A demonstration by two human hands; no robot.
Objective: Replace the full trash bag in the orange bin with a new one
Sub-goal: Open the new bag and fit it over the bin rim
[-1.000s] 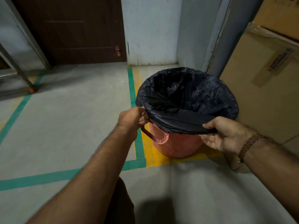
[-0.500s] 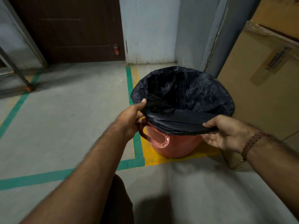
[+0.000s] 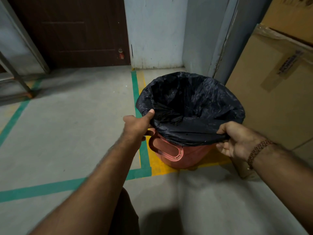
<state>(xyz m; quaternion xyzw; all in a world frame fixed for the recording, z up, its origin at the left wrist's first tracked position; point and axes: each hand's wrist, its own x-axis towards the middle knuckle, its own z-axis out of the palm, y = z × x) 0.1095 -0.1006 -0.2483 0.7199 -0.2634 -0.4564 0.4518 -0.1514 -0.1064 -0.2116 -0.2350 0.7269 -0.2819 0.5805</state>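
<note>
An orange bin (image 3: 191, 156) with a side handle stands on the floor in a corner. A black trash bag (image 3: 194, 106) lines it, its mouth folded over the rim and hanging down the near side. My left hand (image 3: 137, 124) grips the bag's edge at the bin's left rim, thumb lying on top of the plastic. My right hand (image 3: 237, 139) pinches the folded edge at the near right rim, thumb above and fingers below. The inside of the bag looks dark; I cannot tell what it holds.
Large cardboard boxes (image 3: 277, 92) stand close on the right of the bin. A grey wall corner (image 3: 211, 39) rises behind it and a dark wooden door (image 3: 76, 31) is at the back left. Green and yellow floor tape (image 3: 140, 150) runs beside the bin. A metal frame leg (image 3: 17, 77) stands at far left.
My left hand has slid up from under the rim, its thumb now on top of the bag's edge. My right hand keeps its pinch on the fold.
</note>
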